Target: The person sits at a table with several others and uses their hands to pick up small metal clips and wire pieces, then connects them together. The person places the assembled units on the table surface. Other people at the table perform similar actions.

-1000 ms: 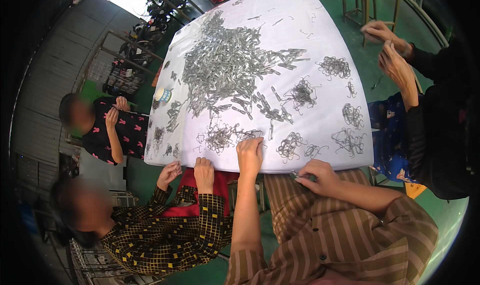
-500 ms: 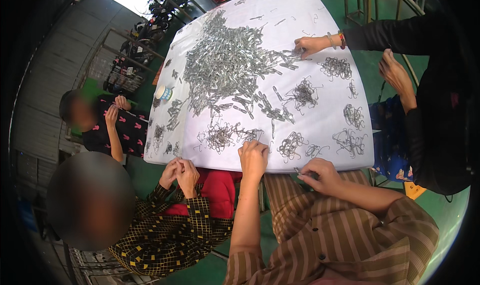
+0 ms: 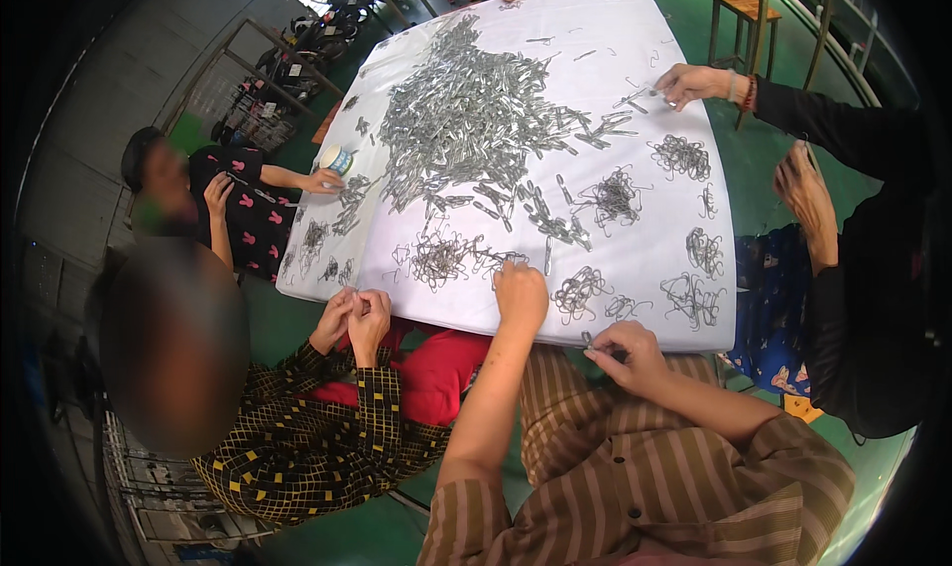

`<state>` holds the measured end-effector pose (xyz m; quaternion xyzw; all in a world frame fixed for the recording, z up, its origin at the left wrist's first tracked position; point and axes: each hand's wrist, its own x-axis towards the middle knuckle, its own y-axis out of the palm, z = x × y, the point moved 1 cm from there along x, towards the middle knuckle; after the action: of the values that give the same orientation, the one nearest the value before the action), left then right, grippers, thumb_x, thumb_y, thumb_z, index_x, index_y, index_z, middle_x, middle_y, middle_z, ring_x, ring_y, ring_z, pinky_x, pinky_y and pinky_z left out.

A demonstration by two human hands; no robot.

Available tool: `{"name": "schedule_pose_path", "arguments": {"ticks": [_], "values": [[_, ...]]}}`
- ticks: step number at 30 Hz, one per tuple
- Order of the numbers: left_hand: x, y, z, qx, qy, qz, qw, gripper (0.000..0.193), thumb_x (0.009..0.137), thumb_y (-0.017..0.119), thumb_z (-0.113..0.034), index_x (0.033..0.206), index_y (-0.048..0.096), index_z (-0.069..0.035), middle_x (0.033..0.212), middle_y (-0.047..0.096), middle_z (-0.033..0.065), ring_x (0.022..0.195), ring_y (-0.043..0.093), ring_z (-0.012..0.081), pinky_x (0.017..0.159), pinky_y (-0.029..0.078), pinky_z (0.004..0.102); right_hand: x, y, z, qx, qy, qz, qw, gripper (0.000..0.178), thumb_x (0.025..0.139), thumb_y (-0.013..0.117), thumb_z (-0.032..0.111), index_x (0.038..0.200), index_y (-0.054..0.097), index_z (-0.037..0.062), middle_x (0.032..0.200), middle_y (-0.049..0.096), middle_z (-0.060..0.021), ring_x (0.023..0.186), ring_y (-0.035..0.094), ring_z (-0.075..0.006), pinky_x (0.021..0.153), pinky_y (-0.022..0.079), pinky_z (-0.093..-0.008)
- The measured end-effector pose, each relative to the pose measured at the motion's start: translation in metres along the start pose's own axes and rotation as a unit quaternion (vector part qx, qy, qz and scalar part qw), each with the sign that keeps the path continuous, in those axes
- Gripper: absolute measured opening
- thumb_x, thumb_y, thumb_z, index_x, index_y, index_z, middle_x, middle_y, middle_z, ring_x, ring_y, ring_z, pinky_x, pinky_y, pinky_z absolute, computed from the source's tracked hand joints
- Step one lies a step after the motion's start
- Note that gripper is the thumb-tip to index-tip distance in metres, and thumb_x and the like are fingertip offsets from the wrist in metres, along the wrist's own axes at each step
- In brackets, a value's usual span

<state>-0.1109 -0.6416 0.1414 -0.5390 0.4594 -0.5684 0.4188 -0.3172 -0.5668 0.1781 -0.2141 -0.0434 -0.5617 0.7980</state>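
Observation:
My left hand (image 3: 523, 298) rests on the white table's near edge area, fingertips bunched together at the right end of a tangle of thin bent wire hooks (image 3: 436, 258). Whatever those fingertips pinch is hidden. Closed at the near edge of the table, my right hand (image 3: 632, 358) grips a small silver metal clip (image 3: 587, 339) between thumb and fingers. Another heap of wire hooks (image 3: 580, 293) lies just beyond the right hand. A single slim metal clip (image 3: 547, 255) lies past my left hand, and a large mound of similar clips (image 3: 461, 110) covers the middle of the table.
More wire hooks sit in heaps on the right (image 3: 691, 298). A co-worker's hands (image 3: 354, 318) meet at the near left edge. Across the right side another person's hand (image 3: 694, 87) holds metal pieces. A small paper cup (image 3: 336, 159) lies tilted at the left edge.
My left hand has shifted slightly forward against the hooks; my right hand keeps its clip. The person on the right has drawn a hand back from the mound; the far-left person now reaches onto the table.

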Motion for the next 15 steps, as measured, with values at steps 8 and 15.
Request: {"name": "schedule_pose_path", "arguments": {"ticks": [8,15], "values": [[-0.042,-0.056,-0.001,-0.611,-0.146,0.079,0.774,0.007,0.080,0.064,-0.005,0.080,0.059,0.000,0.075,0.055,-0.0006,0.074,0.049,0.0075,0.069,0.041,0.0224,0.004,-0.003,0.001,-0.033,0.021,-0.015,0.999,0.011,0.075,0.072,0.010,0.073,0.062,0.0071,0.065,0.061,-0.0023,0.059,0.057,-0.0177,0.068,0.038,-0.0305],[-0.070,-0.072,-0.042,-0.679,-0.117,0.020,0.724,0.006,0.085,0.058,-0.003,0.086,0.053,-0.001,0.083,0.053,0.0008,0.078,0.047,0.0089,0.075,0.040,0.0226,0.007,0.002,0.004,-0.052,-0.010,-0.026,0.998,0.012,0.074,0.072,0.010,0.074,0.061,0.0068,0.065,0.060,-0.0023,0.058,0.056,-0.0185,0.069,0.037,-0.0313]]}}
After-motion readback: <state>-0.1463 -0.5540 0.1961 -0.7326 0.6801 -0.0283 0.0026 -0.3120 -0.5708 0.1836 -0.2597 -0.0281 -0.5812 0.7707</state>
